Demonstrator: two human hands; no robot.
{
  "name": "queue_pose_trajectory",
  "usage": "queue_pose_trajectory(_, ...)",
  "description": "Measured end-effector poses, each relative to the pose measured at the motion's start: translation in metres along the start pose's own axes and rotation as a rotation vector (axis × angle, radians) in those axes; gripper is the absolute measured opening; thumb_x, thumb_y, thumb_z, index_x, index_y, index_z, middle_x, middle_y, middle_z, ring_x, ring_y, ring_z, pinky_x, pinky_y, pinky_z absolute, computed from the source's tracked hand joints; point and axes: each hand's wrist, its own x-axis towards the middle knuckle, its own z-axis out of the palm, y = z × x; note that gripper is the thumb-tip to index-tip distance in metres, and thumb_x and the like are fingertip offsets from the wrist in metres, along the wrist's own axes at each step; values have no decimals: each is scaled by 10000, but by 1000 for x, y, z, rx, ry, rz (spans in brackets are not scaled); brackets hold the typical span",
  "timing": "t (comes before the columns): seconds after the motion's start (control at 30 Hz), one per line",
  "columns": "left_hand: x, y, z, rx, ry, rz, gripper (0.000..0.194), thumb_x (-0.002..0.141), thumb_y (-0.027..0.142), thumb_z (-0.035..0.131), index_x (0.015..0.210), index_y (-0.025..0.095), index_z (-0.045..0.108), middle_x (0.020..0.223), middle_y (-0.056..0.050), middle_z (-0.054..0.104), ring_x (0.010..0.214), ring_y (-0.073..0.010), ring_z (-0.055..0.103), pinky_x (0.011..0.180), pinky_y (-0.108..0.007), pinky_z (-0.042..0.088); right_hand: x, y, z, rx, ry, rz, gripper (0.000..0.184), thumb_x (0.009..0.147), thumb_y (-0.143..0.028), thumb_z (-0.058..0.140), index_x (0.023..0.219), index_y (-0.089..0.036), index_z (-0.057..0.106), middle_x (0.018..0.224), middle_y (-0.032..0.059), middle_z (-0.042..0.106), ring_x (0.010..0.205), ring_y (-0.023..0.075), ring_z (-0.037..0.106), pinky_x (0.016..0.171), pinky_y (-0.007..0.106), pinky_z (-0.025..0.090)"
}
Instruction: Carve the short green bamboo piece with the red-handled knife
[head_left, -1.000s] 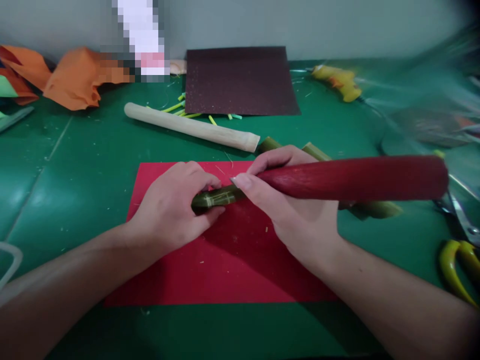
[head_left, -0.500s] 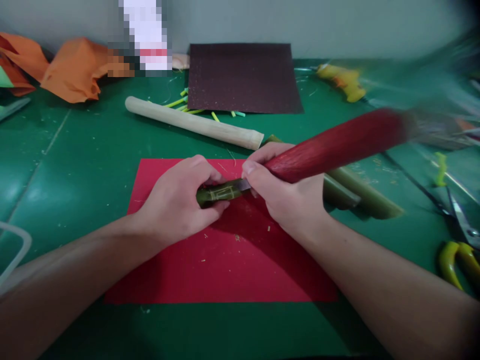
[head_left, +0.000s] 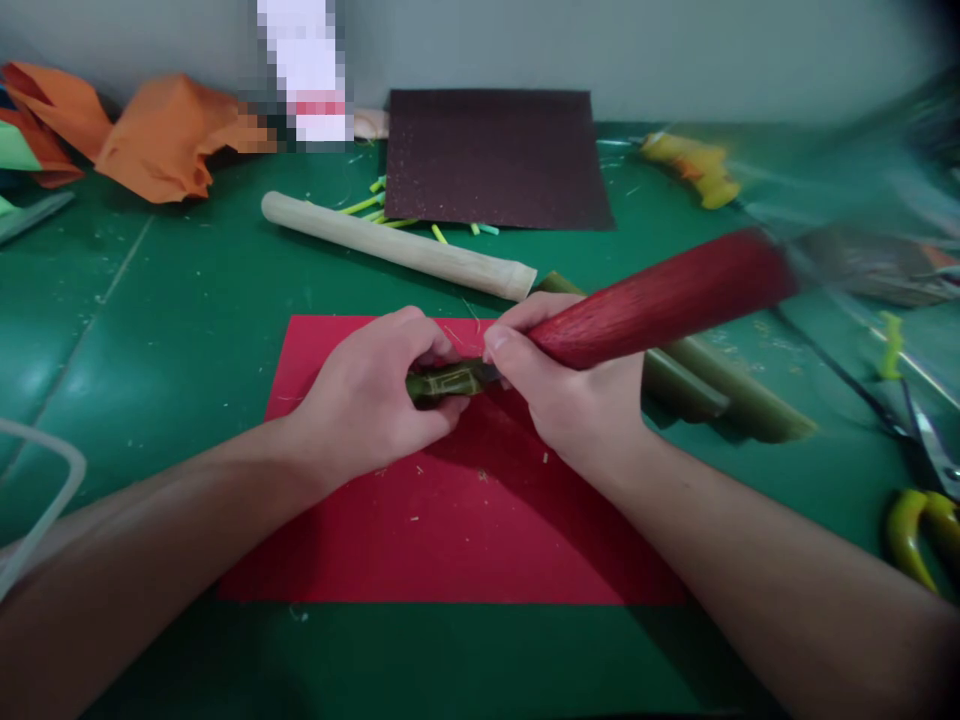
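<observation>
Green bamboo piece (head_left: 448, 383) held between the left fingers, met by a red-handled tool (head_left: 660, 300)

The green bamboo piece is gripped in the left hand (head_left: 367, 385), above a red sheet (head_left: 450, 545) laid on the desk (head_left: 180, 350). Its left end is hidden within the palm. Its near side is flanked by the thumb and its far side by the curled fingers, which are parted only by the width of the piece; the upper face, marked with pale lines, is left uncovered between them.

The red-handled tool is grasped low by the right hand (head_left: 581, 390), its thumb and fingers closed around the narrow end, with the handle slanted up to the right. The dark tip is set at the bamboo's right end, just beside the right fingertips; whether the bamboo is touched by those fingertips cannot be told. Pale shavings (head_left: 484, 476) are scattered over the red sheet.
</observation>
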Motion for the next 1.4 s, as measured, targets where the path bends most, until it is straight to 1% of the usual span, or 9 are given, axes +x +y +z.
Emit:
queue_pose_trajectory(0.1,0,1,0,-16,-3,-10,184,750,256,748,818,243,577,824,-10,641,718,-187,577,588,-339,404,0,-1,0,6,6,8,237,763,-170,680,583,-285,579,606,-14,639,587,172,614,572,351,548)
queue_pose_trajectory(0.23,1,1,1,-17,5,2,186,743,242,742,801,238,566,818,-5,635,720,-178,568,595,-329,403,-2,-2,0,47,-48,7,237,759,-174,673,571,-281,576,583,-17,628,552,163,595,511,329,509)
queue_pose_trajectory(0.43,1,0,1,-31,0,-16,202,741,244,749,795,238,555,811,1,620,696,-172,552,582,-331,385,-3,1,2,35,-3,21,209,794,-211,676,611,-280,601,606,-20,639,564,158,600,556,333,533)
queue_pose_trajectory(0.6,1,-1,2,-59,5,-20,208,741,234,754,792,237,552,823,6,634,699,-164,555,599,-329,395,-3,2,2,40,-20,7,235,770,-204,685,581,-278,567,574,-26,605,532,154,574,519,327,512)
queue_pose_trajectory(0.77,0,-3,2,-64,15,-25,212,741,238,761,787,238,554,820,5,632,693,-164,553,605,-335,396,-4,3,2,12,10,17,191,803,-239,686,631,-285,617,587,-14,614,574,168,603,557,345,529)
queue_pose_trajectory(0.9,0,-4,3,-67,15,-21,216,744,240,761,797,239,552,832,2,630,703,-169,557,609,-342,401,-5,2,3,62,6,26,201,773,-196,679,594,-262,615,584,-23,603,553,142,573,557,329,524)
queue_pose_trajectory(1.07,1,-4,2,-82,10,-30,218,741,238,765,772,238,550,804,11,612,688,-165,547,604,-344,392,-6,3,4,62,62,14,162,775,-217,703,630,-263,646,592,-23,614,562,152,583,590,345,543)
queue_pose_trajectory(1.3,1,-2,3,-100,12,-45,189,739,232,760,778,226,575,820,5,616,694,-158,542,602,-328,388,-8,4,0,24,-34,1,243,788,-206,681,588,-272,561,582,-28,589,546,149,559,552,339,512)
queue_pose_trajectory(1.4,1,-2,2,-102,11,-48,183,737,233,759,773,219,581,811,9,620,688,-150,542,602,-320,392,-8,5,0,30,-11,-23,230,828,-198,682,631,-277,592,596,-26,604,549,154,580,559,341,521)
